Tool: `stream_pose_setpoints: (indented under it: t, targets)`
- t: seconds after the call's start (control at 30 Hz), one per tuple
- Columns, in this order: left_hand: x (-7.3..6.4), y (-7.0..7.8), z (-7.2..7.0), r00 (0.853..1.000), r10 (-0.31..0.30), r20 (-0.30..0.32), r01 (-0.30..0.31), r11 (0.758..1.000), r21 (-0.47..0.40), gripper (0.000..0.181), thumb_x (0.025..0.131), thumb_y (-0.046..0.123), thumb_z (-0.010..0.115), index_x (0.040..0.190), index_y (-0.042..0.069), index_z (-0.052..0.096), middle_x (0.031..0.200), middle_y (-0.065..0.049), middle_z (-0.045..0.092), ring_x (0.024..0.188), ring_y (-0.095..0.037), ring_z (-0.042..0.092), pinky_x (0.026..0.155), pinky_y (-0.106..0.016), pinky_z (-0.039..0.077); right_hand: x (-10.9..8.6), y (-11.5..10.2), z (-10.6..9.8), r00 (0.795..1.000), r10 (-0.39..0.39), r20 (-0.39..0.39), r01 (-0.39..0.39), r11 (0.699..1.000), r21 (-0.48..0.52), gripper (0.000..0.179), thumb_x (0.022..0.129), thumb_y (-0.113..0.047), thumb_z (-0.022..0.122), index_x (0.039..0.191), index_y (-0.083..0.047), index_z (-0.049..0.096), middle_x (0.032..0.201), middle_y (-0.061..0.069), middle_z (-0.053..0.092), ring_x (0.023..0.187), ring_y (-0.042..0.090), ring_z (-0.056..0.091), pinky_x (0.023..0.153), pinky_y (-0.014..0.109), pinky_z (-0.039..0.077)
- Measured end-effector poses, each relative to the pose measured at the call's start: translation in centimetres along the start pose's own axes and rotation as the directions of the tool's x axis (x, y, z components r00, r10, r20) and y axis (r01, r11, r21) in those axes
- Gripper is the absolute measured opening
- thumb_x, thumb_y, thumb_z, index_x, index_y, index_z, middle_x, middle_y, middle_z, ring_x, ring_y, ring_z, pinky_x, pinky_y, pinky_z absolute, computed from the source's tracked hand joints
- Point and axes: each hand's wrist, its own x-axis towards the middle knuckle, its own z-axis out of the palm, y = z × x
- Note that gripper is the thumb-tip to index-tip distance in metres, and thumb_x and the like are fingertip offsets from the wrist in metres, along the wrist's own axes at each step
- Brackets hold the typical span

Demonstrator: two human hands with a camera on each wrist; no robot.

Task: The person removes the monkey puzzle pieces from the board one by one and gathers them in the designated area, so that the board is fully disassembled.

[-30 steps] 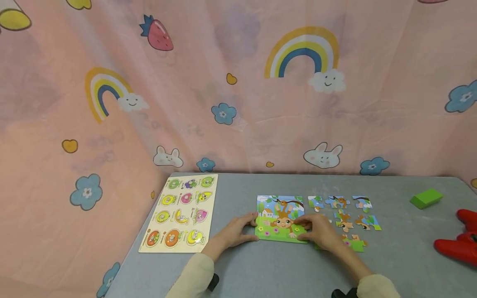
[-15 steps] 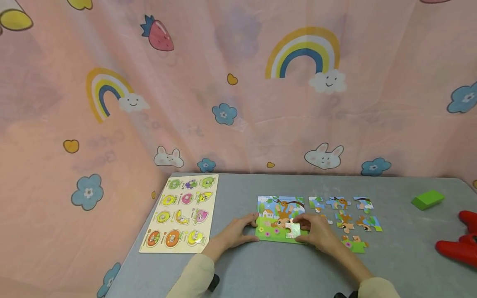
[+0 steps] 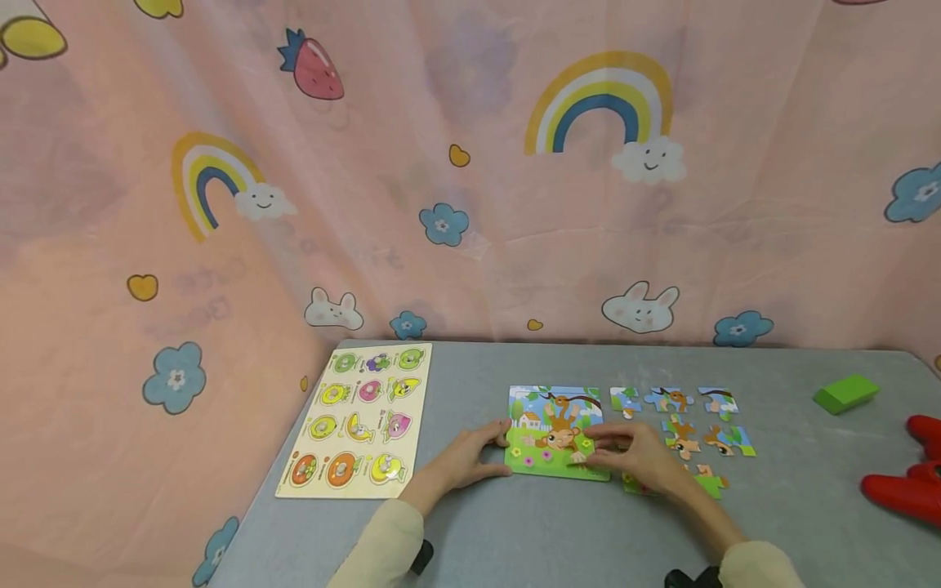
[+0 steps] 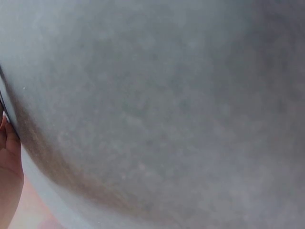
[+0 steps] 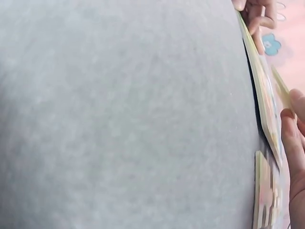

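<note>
A square picture board [image 3: 540, 464] printed with a monkey lies in the middle of the grey table in the head view. My left hand [image 3: 466, 457] touches its left edge, index finger above and thumb at the lower corner. My right hand [image 3: 643, 457] pinches a small jigsaw piece [image 5: 281, 88] between thumb and fingers, over the board's right side. The right wrist view shows this piece tilted and raised above the board. Jigsaw pieces [image 3: 681, 437] with monkey and sky parts lie in rows just right of the board, some hidden by the right hand.
A cream fruit-picture board [image 3: 408, 420] lies at the left of the table. On the right are a green block [image 3: 845, 394] and a red object [image 3: 900, 494] cut off by the frame. A pink patterned curtain [image 3: 500, 278] hangs behind the table's back edge.
The jigsaw piece in my right hand has been tilted about: half a second ago it glared white, now its green printed face shows. The right hand shifted slightly rightward; the left stays put.
</note>
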Motion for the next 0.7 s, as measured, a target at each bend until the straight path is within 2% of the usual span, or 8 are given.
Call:
stream_pose_setpoints:
  t: [0.23, 0.43, 0.6, 0.7]
  targets:
    - [0.1, 0.0, 0.1, 1.000, 0.012, -0.004, -0.012, 1.000, 0.005, 0.064, 0.085, 0.022, 0.073, 0.140, 0.003, 0.046, 0.119, -0.002, 0.066, 0.138, -0.021, 0.035, 0.113, -0.037, 0.028, -0.6, 0.4, -1.3, 0.992, 0.130, -0.003, -0.127, 0.977, 0.169, 0.050, 0.086, -0.012, 0.072, 0.125, 0.014, 0.055, 0.117, 0.022, 0.064, 0.094, 0.009, 0.068, 0.079, 0.027, 0.056]
    - [0.1, 0.0, 0.1, 1.000, 0.017, -0.006, -0.017, 1.000, 0.017, 0.059, 0.085, 0.023, 0.074, 0.136, 0.004, 0.050, 0.120, -0.003, 0.065, 0.137, -0.020, 0.037, 0.113, -0.037, 0.029, -1.5, 0.4, -2.7, 0.977, 0.210, -0.037, -0.200, 0.961, 0.189, 0.053, 0.085, -0.015, 0.074, 0.128, 0.010, 0.055, 0.121, 0.015, 0.064, 0.097, 0.007, 0.067, 0.077, 0.028, 0.056]
    - [0.2, 0.0, 0.1, 1.000, 0.019, -0.008, -0.019, 1.000, 0.015, 0.052, 0.085, 0.023, 0.074, 0.130, 0.006, 0.054, 0.124, -0.004, 0.063, 0.136, -0.020, 0.038, 0.112, -0.037, 0.030, -2.4, 0.6, -4.0, 0.975, 0.221, -0.032, -0.208, 0.953, 0.221, 0.052, 0.086, -0.011, 0.072, 0.128, 0.012, 0.053, 0.115, 0.002, 0.068, 0.095, 0.009, 0.068, 0.077, 0.031, 0.057]
    - [0.1, 0.0, 0.1, 1.000, 0.014, -0.005, -0.013, 1.000, 0.011, 0.056, 0.085, 0.023, 0.074, 0.134, 0.006, 0.051, 0.122, -0.003, 0.064, 0.136, -0.019, 0.038, 0.112, -0.036, 0.030, -2.9, 0.8, -4.6, 0.973, 0.229, -0.033, -0.216, 0.951, 0.223, 0.052, 0.086, -0.009, 0.072, 0.128, 0.014, 0.052, 0.113, -0.002, 0.069, 0.094, 0.011, 0.069, 0.078, 0.030, 0.057]
